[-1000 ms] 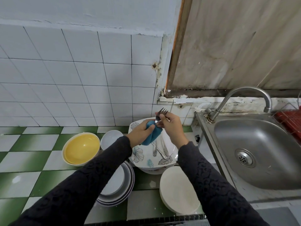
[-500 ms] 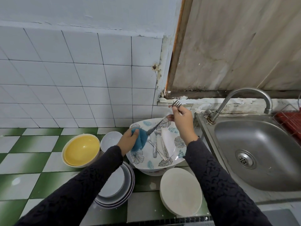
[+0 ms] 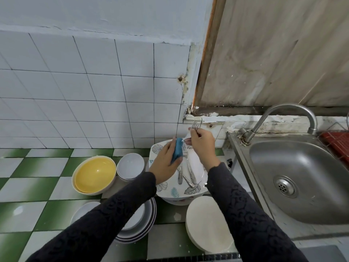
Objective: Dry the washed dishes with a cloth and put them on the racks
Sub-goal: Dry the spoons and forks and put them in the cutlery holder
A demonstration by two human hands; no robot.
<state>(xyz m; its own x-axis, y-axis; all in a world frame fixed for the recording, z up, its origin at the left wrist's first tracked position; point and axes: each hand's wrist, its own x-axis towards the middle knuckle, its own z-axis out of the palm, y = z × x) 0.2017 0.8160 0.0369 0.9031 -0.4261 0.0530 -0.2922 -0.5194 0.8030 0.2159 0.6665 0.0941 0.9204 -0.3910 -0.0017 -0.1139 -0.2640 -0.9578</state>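
My left hand [image 3: 163,167], gripping the cloth [image 3: 177,151], slid back up the fork [image 3: 196,126] my right hand [image 3: 203,146] pinches (still wiping, not racked yet)

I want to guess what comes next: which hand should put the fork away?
Probably the right hand. It holds the fork, and the red rack sits on that side, past the sink. The left hand is busy holding the blue cloth.

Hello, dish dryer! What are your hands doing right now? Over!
Left hand holds cloth. Right hand grips fork, tines up. More cutlery waits on plate. Nothing blocking.
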